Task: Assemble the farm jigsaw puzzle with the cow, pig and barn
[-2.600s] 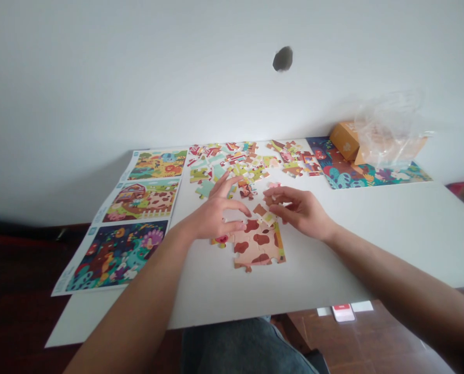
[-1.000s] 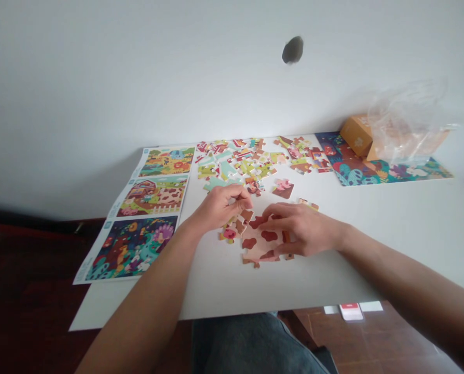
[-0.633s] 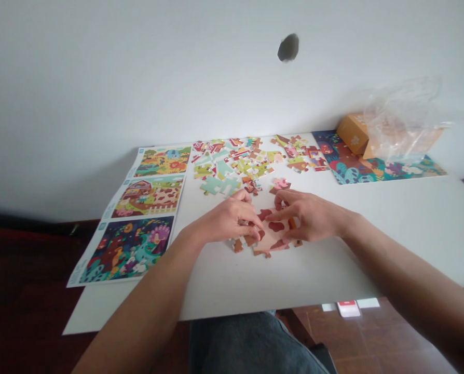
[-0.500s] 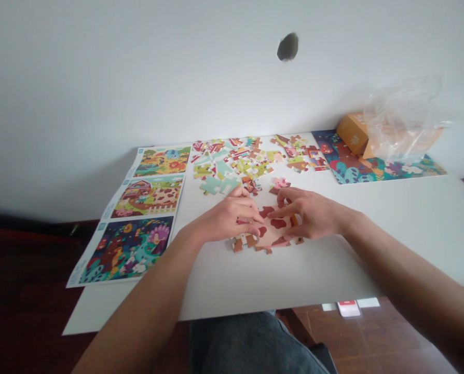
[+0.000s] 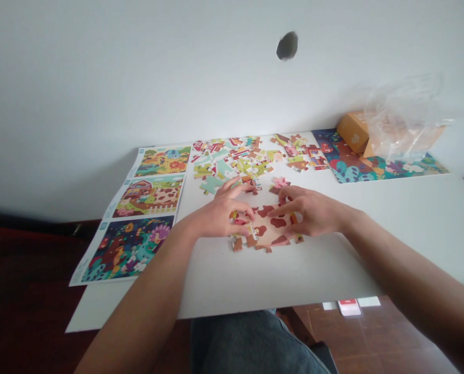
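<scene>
A partly joined jigsaw puzzle (image 5: 276, 234), showing brown-spotted pale cow hide, lies flat on the white table (image 5: 232, 285). My right hand (image 5: 313, 210) keeps hold of its right side, the index finger reaching over the top and the thumb lower down. At the left side of the joined pieces, my left hand (image 5: 216, 213) has its fingers spread, with thumb and forefinger apart and the fingertips close to the pieces. A pink pig puzzle piece (image 5: 281, 182) lies above the joined part. Just beyond my left fingers is a pale green puzzle piece (image 5: 210, 184).
Several loose puzzle pieces (image 5: 235, 158) are spread toward the wall. A picture sheet (image 5: 148, 197) with three scenes lies on the left. At the back right, an orange box (image 5: 352, 132) and a clear plastic bag (image 5: 403, 124) rest on a dark forest picture (image 5: 344, 169).
My left hand has drawn back to the left and its fingers have spread, uncovering more of the puzzle's left side. My right hand stays almost where it was.
</scene>
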`<state>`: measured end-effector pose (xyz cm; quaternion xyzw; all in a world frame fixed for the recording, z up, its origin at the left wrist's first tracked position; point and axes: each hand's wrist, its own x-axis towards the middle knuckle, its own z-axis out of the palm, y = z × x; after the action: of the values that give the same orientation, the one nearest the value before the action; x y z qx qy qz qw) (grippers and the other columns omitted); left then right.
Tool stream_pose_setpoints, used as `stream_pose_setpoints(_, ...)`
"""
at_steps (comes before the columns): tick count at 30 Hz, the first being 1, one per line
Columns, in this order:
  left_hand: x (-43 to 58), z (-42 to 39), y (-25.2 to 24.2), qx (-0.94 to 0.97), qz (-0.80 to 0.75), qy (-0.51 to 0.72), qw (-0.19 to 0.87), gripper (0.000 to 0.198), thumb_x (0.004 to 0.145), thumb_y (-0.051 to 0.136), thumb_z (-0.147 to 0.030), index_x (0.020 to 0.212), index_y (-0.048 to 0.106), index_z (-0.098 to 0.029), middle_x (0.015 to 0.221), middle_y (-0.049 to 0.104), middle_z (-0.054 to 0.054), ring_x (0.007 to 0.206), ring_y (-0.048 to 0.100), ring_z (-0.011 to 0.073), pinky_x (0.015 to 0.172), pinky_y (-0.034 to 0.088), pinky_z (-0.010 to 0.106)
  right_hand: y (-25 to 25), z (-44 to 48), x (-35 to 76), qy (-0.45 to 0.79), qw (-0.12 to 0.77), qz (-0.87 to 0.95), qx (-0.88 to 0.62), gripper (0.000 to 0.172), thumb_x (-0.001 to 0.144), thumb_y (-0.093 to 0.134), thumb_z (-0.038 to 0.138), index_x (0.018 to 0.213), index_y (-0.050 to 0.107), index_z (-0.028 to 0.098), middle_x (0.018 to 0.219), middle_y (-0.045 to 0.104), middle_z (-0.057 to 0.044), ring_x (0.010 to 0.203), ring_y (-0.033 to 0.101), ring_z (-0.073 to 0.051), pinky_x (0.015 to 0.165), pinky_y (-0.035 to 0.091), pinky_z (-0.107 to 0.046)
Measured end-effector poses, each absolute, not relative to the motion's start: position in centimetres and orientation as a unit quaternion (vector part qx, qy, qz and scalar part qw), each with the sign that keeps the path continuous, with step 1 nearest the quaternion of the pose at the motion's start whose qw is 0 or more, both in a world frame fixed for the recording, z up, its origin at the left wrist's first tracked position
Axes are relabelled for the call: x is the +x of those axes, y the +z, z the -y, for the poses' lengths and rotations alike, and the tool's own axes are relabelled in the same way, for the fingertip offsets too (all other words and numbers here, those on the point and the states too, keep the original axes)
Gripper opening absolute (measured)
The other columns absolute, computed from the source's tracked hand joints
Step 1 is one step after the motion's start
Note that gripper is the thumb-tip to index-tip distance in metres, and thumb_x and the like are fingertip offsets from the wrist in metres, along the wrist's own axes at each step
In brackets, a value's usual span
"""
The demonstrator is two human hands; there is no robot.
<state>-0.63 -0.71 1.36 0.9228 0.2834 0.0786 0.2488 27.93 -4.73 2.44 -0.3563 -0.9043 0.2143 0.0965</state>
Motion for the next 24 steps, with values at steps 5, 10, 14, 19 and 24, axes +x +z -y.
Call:
stream_pose_setpoints(5,-0.3,1.1,1.5,0.922,-0.275,0.068,0.265,0.032,0.071,0.082,-0.05,0.095,0.077,-0.031,0.158,0.031,0.003,0.15,0.004,0.0431,0.12,0.014,0.062,2.4,4.7,27.9,0.218,0.11,0.901,-0.358,0.046,0.077,0.077,0.031,0.122,0.072,0.033,0.106,0.059,-0.009,0.099,0.06,-0.023,0.086,0.05,-0.035)
stream_pose_setpoints(10,-0.1,1.2,1.2,0.92,-0.27,0.07,0.276,0.026,0.071,0.083,-0.047,0.086,0.076,-0.027,0.159,0.03,0.003,0.151,0.002,0.0418,0.12,0.015,0.062,2.2,4.7,27.9,0.225,0.124,0.9,-0.353,0.043,0.078,0.077,0.03,0.121,0.072,0.032,0.104,0.059,-0.009,0.099,0.06,-0.023,0.085,0.05,-0.034)
stream_pose_setpoints(14,0.2,1.3,1.1,0.921,-0.265,0.079,0.276,0.025,0.07,0.083,-0.047,0.079,0.074,-0.025,0.157,0.034,0.003,0.151,0.002,0.041,0.121,0.015,0.061,2.2,4.7,27.9,0.239,0.126,0.894,-0.357,0.043,0.078,0.077,0.029,0.12,0.073,0.032,0.103,0.06,-0.008,0.096,0.06,-0.022,0.084,0.05,-0.034)
stream_pose_setpoints(19,0.4,1.5,1.1,0.924,-0.267,0.078,0.261,0.028,0.071,0.082,-0.048,0.074,0.073,-0.023,0.157,0.034,0.004,0.152,0.003,0.0401,0.121,0.016,0.06,2.1,4.7,28.0,0.241,0.12,0.894,-0.357,0.043,0.078,0.077,0.031,0.122,0.072,0.033,0.105,0.06,-0.009,0.102,0.06,-0.024,0.087,0.05,-0.036)
stream_pose_setpoints(24,0.4,1.5,1.1,0.925,-0.267,0.092,0.254,0.026,0.071,0.083,-0.044,0.071,0.07,-0.021,0.157,0.035,0.004,0.152,0.005,0.0388,0.121,0.018,0.058,2.1,4.7,28.0,0.243,0.135,0.895,-0.349,0.041,0.079,0.076,0.03,0.12,0.073,0.032,0.102,0.061,-0.008,0.098,0.061,-0.022,0.084,0.05,-0.033)
